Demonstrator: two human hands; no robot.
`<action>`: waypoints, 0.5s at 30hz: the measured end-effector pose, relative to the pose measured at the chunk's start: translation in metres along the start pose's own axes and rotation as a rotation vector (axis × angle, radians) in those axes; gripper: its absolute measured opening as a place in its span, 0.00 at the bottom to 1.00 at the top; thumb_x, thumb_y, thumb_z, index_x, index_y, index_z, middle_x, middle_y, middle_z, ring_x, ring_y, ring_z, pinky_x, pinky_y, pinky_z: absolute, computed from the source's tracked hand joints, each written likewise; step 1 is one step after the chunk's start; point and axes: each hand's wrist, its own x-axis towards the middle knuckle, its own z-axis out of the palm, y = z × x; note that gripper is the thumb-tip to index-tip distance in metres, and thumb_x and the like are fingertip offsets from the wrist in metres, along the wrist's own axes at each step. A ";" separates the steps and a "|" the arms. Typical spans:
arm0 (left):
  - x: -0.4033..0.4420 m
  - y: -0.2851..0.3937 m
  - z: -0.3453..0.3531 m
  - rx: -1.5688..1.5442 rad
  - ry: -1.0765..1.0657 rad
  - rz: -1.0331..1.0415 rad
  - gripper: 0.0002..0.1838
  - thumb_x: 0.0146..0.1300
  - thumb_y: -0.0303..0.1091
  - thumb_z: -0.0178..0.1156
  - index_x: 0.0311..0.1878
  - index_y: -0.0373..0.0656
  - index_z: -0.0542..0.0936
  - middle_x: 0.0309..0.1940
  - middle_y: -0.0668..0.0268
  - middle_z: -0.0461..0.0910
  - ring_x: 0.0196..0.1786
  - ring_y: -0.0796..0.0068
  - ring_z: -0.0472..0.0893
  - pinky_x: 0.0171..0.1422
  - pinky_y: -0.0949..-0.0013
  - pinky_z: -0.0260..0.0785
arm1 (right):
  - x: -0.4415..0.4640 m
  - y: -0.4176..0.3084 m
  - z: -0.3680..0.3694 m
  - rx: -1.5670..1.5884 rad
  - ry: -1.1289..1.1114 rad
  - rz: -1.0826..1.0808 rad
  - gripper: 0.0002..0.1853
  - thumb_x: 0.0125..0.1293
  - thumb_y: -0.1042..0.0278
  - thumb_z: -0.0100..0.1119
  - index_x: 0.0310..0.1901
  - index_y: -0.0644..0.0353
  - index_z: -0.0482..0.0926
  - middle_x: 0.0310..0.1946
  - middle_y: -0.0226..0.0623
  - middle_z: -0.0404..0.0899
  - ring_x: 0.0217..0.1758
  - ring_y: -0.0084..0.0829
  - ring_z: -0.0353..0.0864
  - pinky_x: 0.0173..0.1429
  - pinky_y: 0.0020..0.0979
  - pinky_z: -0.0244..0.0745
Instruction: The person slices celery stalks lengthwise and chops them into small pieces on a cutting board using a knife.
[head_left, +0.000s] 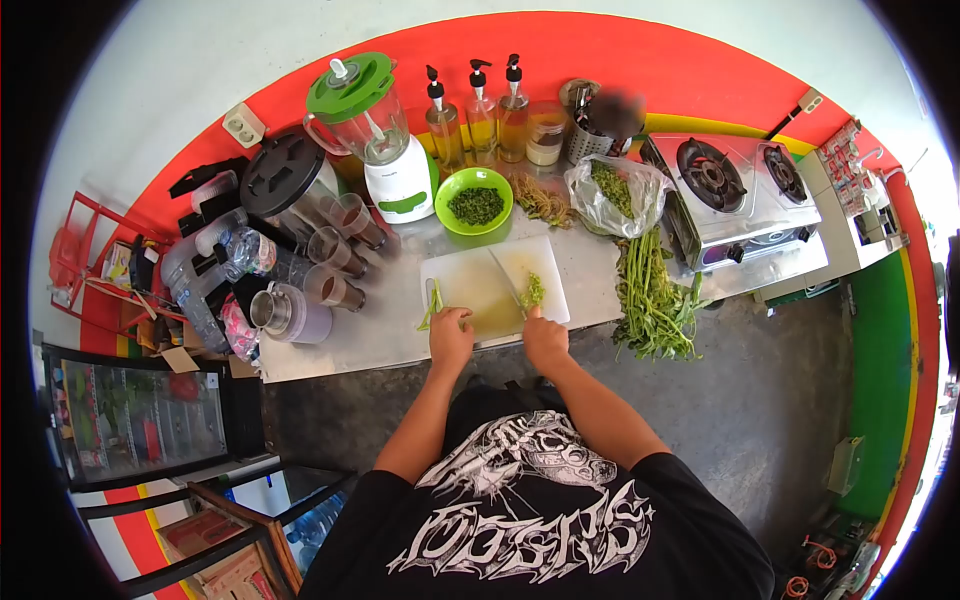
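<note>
On a pale cutting board (470, 268) at the counter's front edge, my left hand (452, 336) is closed, its fingers curled around the lower part of a few green stems (434, 297). The exact grip is partly hidden. My right hand (546, 342) grips a kitchen knife (506, 275) by its handle, the blade pointing away from me across the board. Just right of the blade lies a small heap of cut greens (533, 290). Behind the board, a green bowl (472, 228) holds dark chopped leaves.
A white-and-green blender (400, 182), pump bottles (480, 125) and brown-filled cups (335, 290) stand toward the back and left. To the right are a plastic bag of greens (620, 195), a bundle of leafy stems (655, 300) overhanging the edge, and a gas stove (735, 215).
</note>
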 end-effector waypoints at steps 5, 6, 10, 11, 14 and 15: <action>0.002 -0.005 -0.019 0.177 -0.097 0.055 0.10 0.56 0.26 0.66 0.42 0.46 0.87 0.45 0.63 0.82 0.55 0.56 0.76 0.62 0.55 0.68 | -0.005 0.003 -0.017 0.041 0.021 -0.053 0.11 0.67 0.71 0.56 0.49 0.63 0.73 0.37 0.47 0.88 0.41 0.46 0.90 0.45 0.43 0.85; 0.003 -0.006 -0.019 0.225 -0.130 0.084 0.09 0.57 0.27 0.67 0.42 0.46 0.86 0.43 0.64 0.82 0.54 0.57 0.76 0.60 0.55 0.68 | -0.004 0.004 -0.014 0.037 0.028 -0.061 0.11 0.67 0.71 0.56 0.49 0.63 0.73 0.37 0.47 0.88 0.41 0.46 0.90 0.45 0.43 0.85; 0.007 -0.007 -0.020 0.255 -0.174 0.104 0.06 0.58 0.29 0.67 0.39 0.47 0.85 0.42 0.66 0.81 0.53 0.58 0.76 0.58 0.55 0.67 | -0.006 0.007 -0.003 0.016 -0.056 -0.119 0.12 0.68 0.68 0.54 0.50 0.64 0.73 0.38 0.50 0.87 0.43 0.49 0.89 0.47 0.46 0.84; 0.009 -0.006 -0.019 0.240 -0.147 0.113 0.05 0.59 0.29 0.67 0.38 0.47 0.84 0.41 0.66 0.81 0.53 0.58 0.76 0.58 0.54 0.66 | -0.005 0.009 -0.003 0.051 -0.039 -0.114 0.13 0.68 0.67 0.54 0.50 0.64 0.73 0.39 0.52 0.87 0.44 0.50 0.89 0.48 0.47 0.84; 0.012 0.004 -0.018 0.194 -0.090 0.134 0.04 0.60 0.29 0.66 0.37 0.46 0.83 0.40 0.66 0.81 0.51 0.58 0.77 0.57 0.54 0.66 | -0.010 0.018 -0.009 0.136 -0.083 -0.123 0.15 0.66 0.66 0.56 0.51 0.64 0.72 0.41 0.56 0.86 0.46 0.53 0.88 0.50 0.50 0.83; 0.014 0.008 -0.015 0.160 -0.057 0.147 0.03 0.60 0.30 0.66 0.37 0.46 0.82 0.40 0.66 0.81 0.51 0.57 0.77 0.56 0.54 0.67 | -0.013 0.020 -0.012 0.135 -0.084 -0.122 0.15 0.66 0.66 0.56 0.51 0.64 0.72 0.41 0.56 0.86 0.46 0.53 0.88 0.50 0.50 0.83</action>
